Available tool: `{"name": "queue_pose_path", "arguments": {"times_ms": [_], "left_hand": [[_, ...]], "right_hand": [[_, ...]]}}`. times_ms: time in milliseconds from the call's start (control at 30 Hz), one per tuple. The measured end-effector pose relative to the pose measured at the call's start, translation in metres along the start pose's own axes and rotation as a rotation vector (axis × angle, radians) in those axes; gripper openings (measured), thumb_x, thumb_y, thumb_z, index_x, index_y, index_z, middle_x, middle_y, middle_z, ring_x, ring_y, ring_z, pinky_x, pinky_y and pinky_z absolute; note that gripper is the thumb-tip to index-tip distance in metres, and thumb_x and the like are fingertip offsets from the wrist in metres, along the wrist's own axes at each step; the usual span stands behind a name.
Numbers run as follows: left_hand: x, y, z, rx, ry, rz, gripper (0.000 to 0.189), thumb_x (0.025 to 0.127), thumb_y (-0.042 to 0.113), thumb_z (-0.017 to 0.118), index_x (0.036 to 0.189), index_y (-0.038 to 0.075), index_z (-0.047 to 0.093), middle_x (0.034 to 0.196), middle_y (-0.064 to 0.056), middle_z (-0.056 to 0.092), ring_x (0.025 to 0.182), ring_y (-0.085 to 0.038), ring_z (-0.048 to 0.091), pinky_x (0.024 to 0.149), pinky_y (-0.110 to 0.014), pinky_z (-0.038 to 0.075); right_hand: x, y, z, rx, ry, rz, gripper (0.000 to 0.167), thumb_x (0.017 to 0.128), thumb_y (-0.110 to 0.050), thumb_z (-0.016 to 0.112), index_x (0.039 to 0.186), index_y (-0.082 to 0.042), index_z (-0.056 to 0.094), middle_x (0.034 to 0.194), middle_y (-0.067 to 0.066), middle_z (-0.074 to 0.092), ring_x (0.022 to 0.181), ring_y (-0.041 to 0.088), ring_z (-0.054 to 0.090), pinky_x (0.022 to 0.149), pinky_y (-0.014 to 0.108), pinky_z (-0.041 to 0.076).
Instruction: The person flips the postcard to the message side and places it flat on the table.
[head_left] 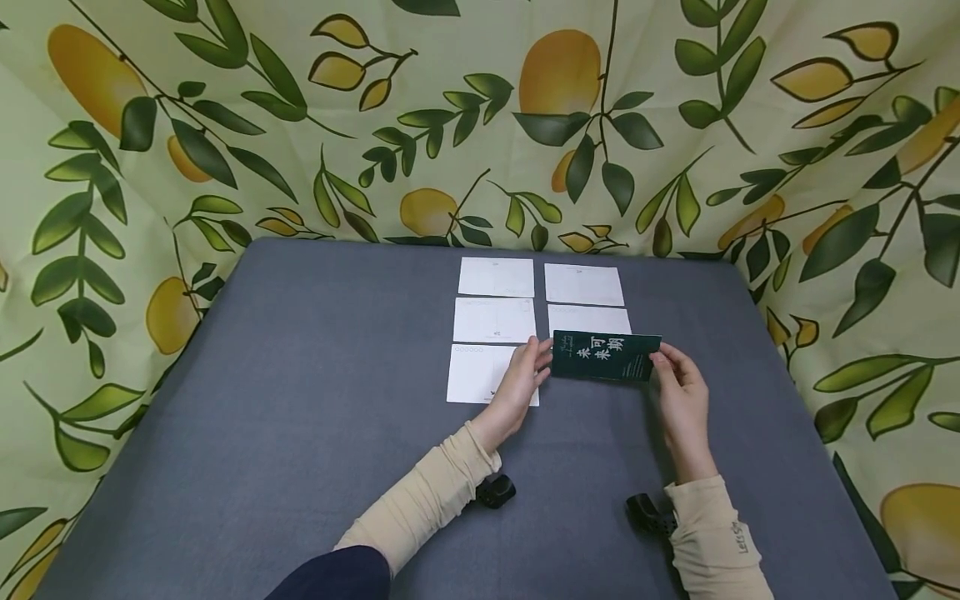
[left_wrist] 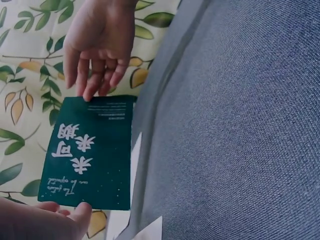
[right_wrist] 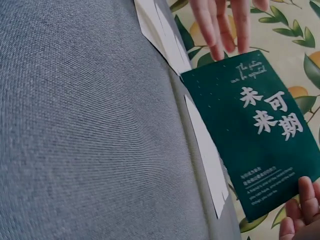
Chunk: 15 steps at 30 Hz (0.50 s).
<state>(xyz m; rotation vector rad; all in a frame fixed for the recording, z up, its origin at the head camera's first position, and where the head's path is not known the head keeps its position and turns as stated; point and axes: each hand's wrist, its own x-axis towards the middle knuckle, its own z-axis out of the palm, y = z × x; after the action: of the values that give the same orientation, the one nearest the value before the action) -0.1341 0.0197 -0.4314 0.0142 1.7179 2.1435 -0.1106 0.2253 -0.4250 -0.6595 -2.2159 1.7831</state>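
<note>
A dark green card (head_left: pixel 603 357) with white Chinese characters is held above the table, in front of the white cards. My right hand (head_left: pixel 684 400) pinches its right end; in the right wrist view the thumb lies on the printed face. Extended fingers of my left hand (head_left: pixel 516 385) are at the card's left edge; whether they touch it I cannot tell. Beneath the left hand lies a white card (head_left: pixel 474 375), partly covered. The green card partly hides another white card (head_left: pixel 588 318) behind it.
White cards lie in two columns on the grey-blue cloth-covered table (head_left: pixel 315 400), including one at the back left (head_left: pixel 496 277) and one at the back right (head_left: pixel 583 285). A leaf-and-fruit patterned curtain (head_left: pixel 450 125) hangs behind and beside the table. Black cameras sit on both wrists.
</note>
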Motion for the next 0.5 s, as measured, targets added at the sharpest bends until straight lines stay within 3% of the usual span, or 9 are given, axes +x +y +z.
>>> {"name": "queue_pose_path", "arguments": {"times_ms": [133,200,400,500], "left_hand": [[-0.001,0.0,-0.001,0.017,-0.023,0.006,0.064,0.101,0.045,0.013,0.144,0.001,0.029,0.147,-0.015,0.033,0.14,-0.026,0.03,0.115,-0.035,0.028],[-0.001,-0.001,-0.001,0.02,-0.028,0.009,0.064,0.101,0.046,0.012,0.144,0.002,0.029,0.147,-0.014,0.035,0.14,-0.025,0.03,0.115,-0.035,0.028],[0.002,-0.004,-0.004,-0.009,-0.014,0.048,0.063,0.102,0.044,0.018,0.141,-0.002,0.035,0.145,-0.017,0.041,0.135,-0.025,0.04,0.111,-0.032,0.034],[0.004,-0.005,-0.004,-0.04,0.026,0.06,0.053,0.102,0.036,0.03,0.135,-0.004,0.042,0.139,-0.02,0.046,0.13,-0.027,0.046,0.106,-0.03,0.04]], "right_hand": [[-0.001,0.002,0.001,0.077,0.036,-0.027,0.039,0.095,-0.035,0.049,0.123,-0.008,0.058,0.098,-0.019,0.057,0.115,0.006,0.044,0.1,0.028,0.031],[0.0,0.007,0.0,0.12,0.041,-0.057,0.039,0.095,-0.035,0.05,0.122,-0.007,0.06,0.095,-0.02,0.061,0.115,0.006,0.046,0.102,0.027,0.032],[0.012,0.026,-0.003,0.294,0.055,-0.182,0.036,0.094,-0.033,0.054,0.105,-0.002,0.069,0.084,-0.014,0.071,0.093,0.001,0.062,0.084,0.013,0.045],[0.018,0.032,-0.004,0.326,0.102,-0.142,0.041,0.093,-0.036,0.054,0.101,0.001,0.071,0.079,-0.011,0.072,0.083,0.003,0.065,0.08,0.014,0.048]]}}
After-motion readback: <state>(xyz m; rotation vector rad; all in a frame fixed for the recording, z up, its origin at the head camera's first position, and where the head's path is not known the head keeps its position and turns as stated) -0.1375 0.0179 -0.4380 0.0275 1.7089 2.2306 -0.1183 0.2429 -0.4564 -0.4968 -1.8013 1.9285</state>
